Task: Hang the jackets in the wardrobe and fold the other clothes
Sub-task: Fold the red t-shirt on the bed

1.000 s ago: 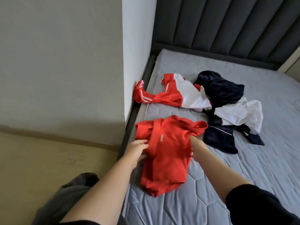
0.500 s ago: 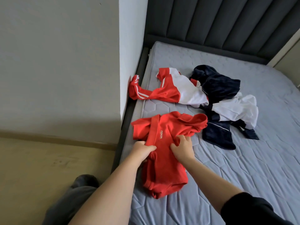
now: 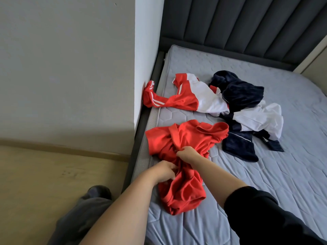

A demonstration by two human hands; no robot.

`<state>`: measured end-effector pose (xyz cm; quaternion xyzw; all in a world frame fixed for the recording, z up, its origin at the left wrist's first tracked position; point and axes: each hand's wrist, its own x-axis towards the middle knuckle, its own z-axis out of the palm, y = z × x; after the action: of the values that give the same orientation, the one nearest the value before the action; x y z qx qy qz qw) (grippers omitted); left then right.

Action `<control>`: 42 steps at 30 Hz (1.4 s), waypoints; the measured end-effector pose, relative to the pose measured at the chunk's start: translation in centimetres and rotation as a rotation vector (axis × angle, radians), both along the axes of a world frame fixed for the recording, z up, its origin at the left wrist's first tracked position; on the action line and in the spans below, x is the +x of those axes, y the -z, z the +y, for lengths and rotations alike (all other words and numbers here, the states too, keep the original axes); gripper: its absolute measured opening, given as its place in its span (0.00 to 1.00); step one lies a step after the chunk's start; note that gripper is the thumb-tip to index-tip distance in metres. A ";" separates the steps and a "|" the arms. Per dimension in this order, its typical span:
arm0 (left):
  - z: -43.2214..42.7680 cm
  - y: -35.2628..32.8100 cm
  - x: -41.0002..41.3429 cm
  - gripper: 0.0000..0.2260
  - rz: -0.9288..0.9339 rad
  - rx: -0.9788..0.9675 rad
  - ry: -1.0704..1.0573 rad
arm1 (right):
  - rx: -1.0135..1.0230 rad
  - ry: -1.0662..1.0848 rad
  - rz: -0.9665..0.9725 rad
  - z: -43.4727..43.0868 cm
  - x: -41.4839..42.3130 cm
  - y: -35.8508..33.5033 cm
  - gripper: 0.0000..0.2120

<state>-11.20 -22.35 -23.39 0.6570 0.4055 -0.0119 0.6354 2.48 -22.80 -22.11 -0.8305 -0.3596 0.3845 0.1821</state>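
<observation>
While the red shirt [image 3: 184, 138] lies crumpled on the mattress [image 3: 265, 174] near its left edge, both hands grip it: left hand [image 3: 164, 171] w/ fingers curled into the cloth at mid-body, right hand [image 3: 188, 153] just beyond, clutching a bunched fold. Red/white jacket [image 3: 192, 99] lies nearer the headboard [image 3: 247, 27], one sleeve hanging off against the wall [image 3: 146, 50]. Navy/white clothes [image 3: 244, 96] touch it on the rt.

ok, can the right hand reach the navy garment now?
Probably yes: only bare mattress lies between the right hand and the navy garment. But it grips the red shirt and must release first.
</observation>
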 end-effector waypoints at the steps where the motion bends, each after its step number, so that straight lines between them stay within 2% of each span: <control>1: 0.0 0.2 -0.1 0.15 0.055 0.020 -0.042 | 0.041 0.037 0.007 -0.4 0.4 0.1 0.10; 4: 0.6 0.4 -0.3 0.14 0.060 0.137 -0.285 | 0.170 0.100 0.065 -1.7 1.6 -0.3 0.08; 8: 1.9 -0.8 -0.2 0.16 -0.119 0.366 -0.631 | 0.245 -0.071 0.121 -2.7 1.9 -2.7 0.16; 11: 2.3 -2.3 -0.3 0.26 -0.226 0.647 -0.505 | 0.199 -0.289 0.164 -2.9 1.6 -5.6 0.20; 14: 3.0 -4.0 -0.7 0.32 -0.180 0.851 -0.287 | 0.153 -0.513 0.042 -3.0 1.5 -9.3 0.17; 15: 3.2 -4.8 -0.9 0.30 -0.155 0.903 -0.218 | 0.141 -0.569 -0.016 -3.0 1.4 -10.7 0.15; 17: 3.4 -6.6 -0.8 0.16 -0.132 0.971 -0.098 | 0.141 -0.636 -0.166 -3.0 1.1 -13.4 0.13; 18: 3.2 -7.8 -0.7 0.09 -0.128 0.970 -0.096 | 0.168 -0.635 -0.226 -3.0 0.8 -14.6 0.12; 19: 3.1 -9.0 -0.6 0.06 -0.101 0.964 -0.140 | 0.216 -0.613 -0.258 -3.0 0.5 -15.6 0.12; 24: 4.0 -15.5 -2.5 0.05 0.072 1.098 -0.432 | 0.550 -0.379 -0.403 -2.2 -1.8 -20.0 0.15; 26: 4.3 -18.7 -3.9 0.05 0.055 1.143 -0.529 | 0.666 -0.311 -0.405 -2.0 -3.1 -22.3 0.17; 29: 4.3 -22.9 -5.5 0.05 -0.029 1.047 -0.538 | 0.861 -0.275 -0.312 -1.3 -5.8 -26.1 0.16; 31: 4.1 -25.5 -6.5 0.07 0.060 1.036 -0.491 | 0.980 -0.271 -0.286 -1.2 -7.5 -28.4 0.16; 33: 3.9 -28.0 -7.7 0.08 0.255 1.164 -0.535 | 1.035 -0.278 -0.297 -1.4 -8.1 -30.2 0.13; 35: 3.3 -30.7 -9.1 0.11 0.505 1.375 -0.547 | 1.014 -0.259 -0.417 -1.9 -7.5 -31.5 0.11; 37: 2.8 -33.0 -10.2 0.14 0.697 1.524 -0.483 | 0.934 -0.219 -0.588 -2.6 -6.2 -32.6 0.14; 39: 2.4 -35.2 -10.8 0.16 0.808 1.547 -0.467 | 0.858 -0.155 -0.680 -3.6 -4.8 -33.6 0.14; 42: 0.9 -38.0 -10.9 0.17 0.881 1.470 -0.542 | 0.754 -0.037 -0.740 -5.2 -2.5 -35.0 0.12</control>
<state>-22.07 -21.46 14.57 0.7155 0.6588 0.1499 -0.1777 -0.03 -27.98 12.87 -0.7811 -0.5277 -0.0873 0.3222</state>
